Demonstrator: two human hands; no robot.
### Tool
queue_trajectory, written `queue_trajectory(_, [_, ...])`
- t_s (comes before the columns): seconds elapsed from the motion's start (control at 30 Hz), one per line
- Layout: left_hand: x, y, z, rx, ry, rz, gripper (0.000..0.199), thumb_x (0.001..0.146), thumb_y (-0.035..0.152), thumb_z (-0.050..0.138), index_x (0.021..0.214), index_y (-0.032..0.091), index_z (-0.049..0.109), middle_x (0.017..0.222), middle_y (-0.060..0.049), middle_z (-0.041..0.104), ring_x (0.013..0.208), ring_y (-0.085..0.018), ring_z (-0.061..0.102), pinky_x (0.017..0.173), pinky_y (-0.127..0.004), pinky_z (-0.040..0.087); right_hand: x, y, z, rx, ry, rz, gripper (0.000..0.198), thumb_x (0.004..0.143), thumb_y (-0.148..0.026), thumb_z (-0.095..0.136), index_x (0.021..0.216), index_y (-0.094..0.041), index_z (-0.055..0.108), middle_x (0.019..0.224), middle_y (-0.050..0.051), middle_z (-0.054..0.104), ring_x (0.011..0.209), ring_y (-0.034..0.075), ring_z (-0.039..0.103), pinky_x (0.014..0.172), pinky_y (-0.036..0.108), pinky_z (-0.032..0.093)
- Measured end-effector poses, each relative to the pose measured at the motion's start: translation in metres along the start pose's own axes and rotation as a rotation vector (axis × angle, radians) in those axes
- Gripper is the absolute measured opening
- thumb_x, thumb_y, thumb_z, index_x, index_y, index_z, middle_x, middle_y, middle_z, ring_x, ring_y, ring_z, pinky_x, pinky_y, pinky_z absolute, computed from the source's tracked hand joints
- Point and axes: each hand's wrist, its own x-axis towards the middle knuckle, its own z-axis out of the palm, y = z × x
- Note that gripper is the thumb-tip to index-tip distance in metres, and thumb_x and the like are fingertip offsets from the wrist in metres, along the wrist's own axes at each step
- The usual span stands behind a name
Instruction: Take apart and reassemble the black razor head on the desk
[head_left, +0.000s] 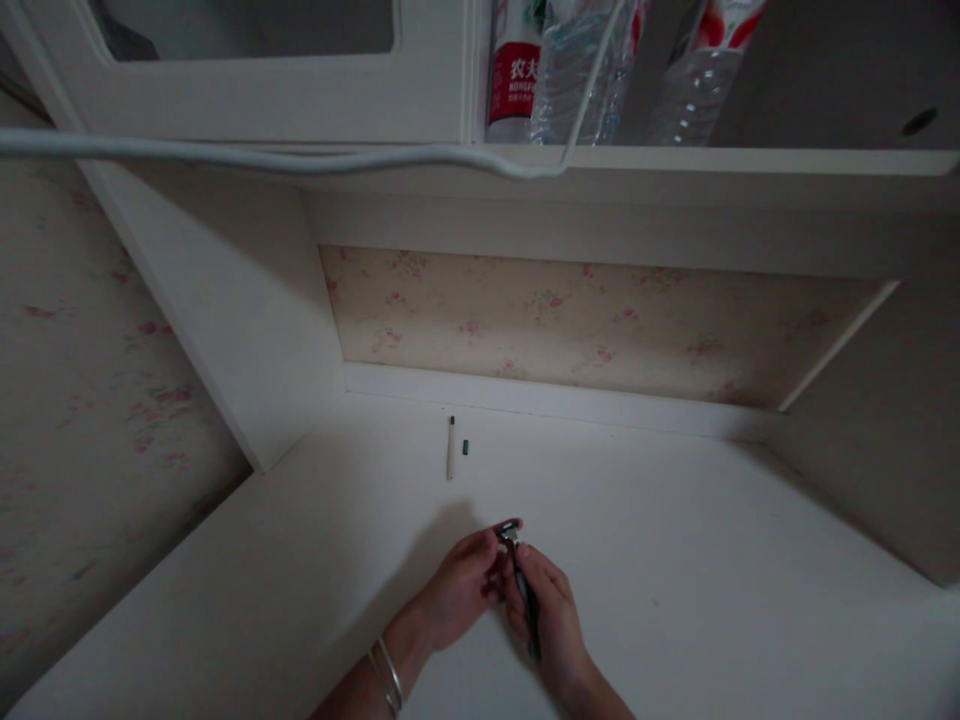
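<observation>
Both of my hands meet over the white desktop, low in the middle of the head view. My right hand point(551, 610) is closed around the dark handle of what looks like a razor point(532, 620), held tilted with its silver neck upward. My left hand point(466, 582) pinches the dark piece point(508, 525) at the razor's head end, fingers closed. Whether that piece is joined to the neck I cannot tell. Beyond the hands, a thin whitish stick with a dark tip point(451, 450) lies on the desktop. Beside it is a small dark green piece point(466, 447).
The white desktop point(675, 560) runs back to a floral wall panel point(525, 310), with side panels left and right. Overhead, a shelf point(712, 162) holds several plastic bottles point(577, 80). A white cable or rod point(300, 160) crosses in front of the shelf.
</observation>
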Motion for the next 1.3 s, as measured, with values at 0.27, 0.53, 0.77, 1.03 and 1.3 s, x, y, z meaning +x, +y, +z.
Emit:
queue_trajectory(0.27, [-0.001, 0.002, 0.001, -0.002, 0.005, 0.037, 0.039, 0.077, 0.035, 0.07, 0.109, 0.014, 0.064, 0.065, -0.001, 0.053, 0.056, -0.007, 0.042, 0.054, -0.022, 0.028, -0.001, 0.001, -0.004, -0.027, -0.027, 0.003, 0.04, 0.083, -0.05, 0.059, 0.063, -0.016, 0.05, 0.043, -0.007, 0.037, 0.036, 0.005, 0.023, 0.036, 0.019, 0.014])
queue_trajectory(0.53, [-0.002, 0.002, 0.004, -0.014, -0.021, 0.063, 0.042, 0.075, 0.035, 0.072, 0.109, 0.012, 0.065, 0.064, -0.002, 0.056, 0.056, -0.008, 0.043, 0.055, -0.022, 0.028, -0.002, -0.001, -0.005, -0.119, -0.031, -0.05, 0.041, 0.087, -0.048, 0.055, 0.062, -0.016, 0.05, 0.044, -0.006, 0.038, 0.038, 0.006, 0.023, 0.037, 0.02, 0.015])
queue_trajectory(0.77, [-0.003, 0.002, 0.006, -0.03, -0.016, 0.07, 0.04, 0.075, 0.034, 0.072, 0.107, 0.012, 0.065, 0.062, -0.001, 0.054, 0.055, -0.008, 0.042, 0.055, -0.022, 0.028, -0.004, -0.004, -0.003, -0.172, -0.028, -0.073, 0.042, 0.087, -0.048, 0.054, 0.06, -0.016, 0.05, 0.042, -0.006, 0.037, 0.038, 0.006, 0.024, 0.037, 0.02, 0.015])
queue_trajectory(1.03, [-0.004, 0.004, 0.007, -0.055, -0.018, 0.09, 0.039, 0.078, 0.038, 0.068, 0.108, 0.013, 0.064, 0.07, -0.001, 0.053, 0.056, -0.007, 0.04, 0.055, -0.022, 0.031, -0.005, -0.006, 0.0, -0.172, 0.028, -0.078, 0.044, 0.084, -0.051, 0.056, 0.06, -0.015, 0.053, 0.04, -0.006, 0.036, 0.036, 0.005, 0.023, 0.035, 0.019, 0.014])
queue_trajectory(1.3, [-0.002, 0.009, 0.006, -0.064, 0.094, 0.181, 0.035, 0.077, 0.038, 0.068, 0.104, 0.015, 0.065, 0.081, 0.0, 0.048, 0.054, -0.005, 0.035, 0.054, -0.021, 0.031, 0.001, -0.01, -0.005, -0.05, 0.108, -0.04, 0.038, 0.08, -0.051, 0.057, 0.071, -0.014, 0.06, 0.044, -0.005, 0.042, 0.037, 0.007, 0.03, 0.036, 0.019, 0.02])
